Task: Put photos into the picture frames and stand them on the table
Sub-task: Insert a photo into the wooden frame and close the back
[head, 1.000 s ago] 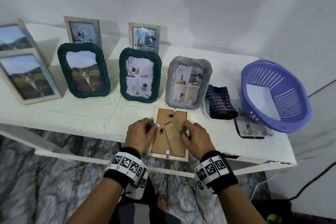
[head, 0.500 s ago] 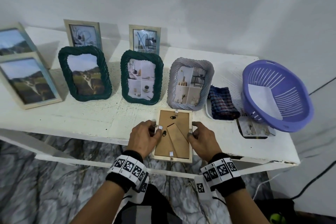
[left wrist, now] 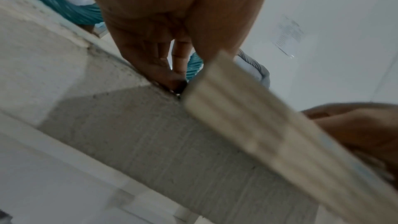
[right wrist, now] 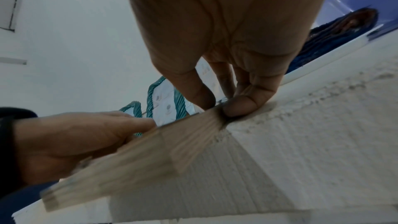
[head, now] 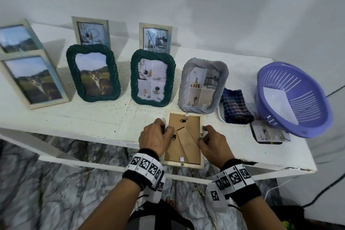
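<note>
A pale wooden picture frame (head: 183, 139) lies face down at the table's front edge, its brown backing and folded stand facing up, its near end overhanging the edge. My left hand (head: 158, 135) grips its left side, fingers curled over the rim (left wrist: 237, 113). On the opposite side my right hand (head: 211, 141) pinches the right rim, thumb on top and fingers at the side (right wrist: 241, 106). Several filled frames stand behind: a grey one (head: 202, 85), two green ones (head: 153, 77) (head: 93, 72) and pale wooden ones (head: 33, 78). Loose photos (head: 267, 134) lie to the right.
A purple plastic basket (head: 293, 99) sits at the table's right end. A folded checked cloth (head: 236, 108) lies on a white tray beside it. The white table (head: 84, 117) backs onto a white wall; marble-patterned floor shows below the front edge.
Both hands and the face-down frame have slid a little toward the front edge; my right fingers have shifted along the frame's right rim. The standing frames have not moved.
</note>
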Tool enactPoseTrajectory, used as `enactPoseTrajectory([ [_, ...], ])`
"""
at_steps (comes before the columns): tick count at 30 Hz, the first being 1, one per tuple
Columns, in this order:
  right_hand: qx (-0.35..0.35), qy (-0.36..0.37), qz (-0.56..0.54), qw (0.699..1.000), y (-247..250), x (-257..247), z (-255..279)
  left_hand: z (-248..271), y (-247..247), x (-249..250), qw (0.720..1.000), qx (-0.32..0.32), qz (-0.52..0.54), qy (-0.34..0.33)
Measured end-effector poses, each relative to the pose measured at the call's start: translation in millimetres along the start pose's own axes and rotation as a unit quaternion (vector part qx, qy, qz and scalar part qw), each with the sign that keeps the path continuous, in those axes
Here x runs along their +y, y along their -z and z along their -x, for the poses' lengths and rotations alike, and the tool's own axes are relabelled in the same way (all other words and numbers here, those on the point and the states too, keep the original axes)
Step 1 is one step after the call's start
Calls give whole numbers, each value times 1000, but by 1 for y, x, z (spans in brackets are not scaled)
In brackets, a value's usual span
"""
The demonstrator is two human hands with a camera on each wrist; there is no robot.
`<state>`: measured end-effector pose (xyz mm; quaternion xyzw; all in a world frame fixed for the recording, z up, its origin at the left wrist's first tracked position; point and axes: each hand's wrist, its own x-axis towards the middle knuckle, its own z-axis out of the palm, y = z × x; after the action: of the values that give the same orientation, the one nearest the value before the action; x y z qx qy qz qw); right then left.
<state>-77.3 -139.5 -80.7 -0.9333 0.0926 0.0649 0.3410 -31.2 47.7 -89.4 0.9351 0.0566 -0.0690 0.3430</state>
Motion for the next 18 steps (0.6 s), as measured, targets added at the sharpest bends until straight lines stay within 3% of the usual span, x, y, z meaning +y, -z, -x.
enactPoseTrajectory([
  [5,-29,-22,45,998,5,-8,-5,-4,3,-7,999,-23,24,17],
  [11,59,4,137,989,9,-38,-30,-4,6,-15,999,-46,13,-8],
  [18,35,3,227,973,1,-48,-48,1,6,-13,999,-27,10,-17],
])
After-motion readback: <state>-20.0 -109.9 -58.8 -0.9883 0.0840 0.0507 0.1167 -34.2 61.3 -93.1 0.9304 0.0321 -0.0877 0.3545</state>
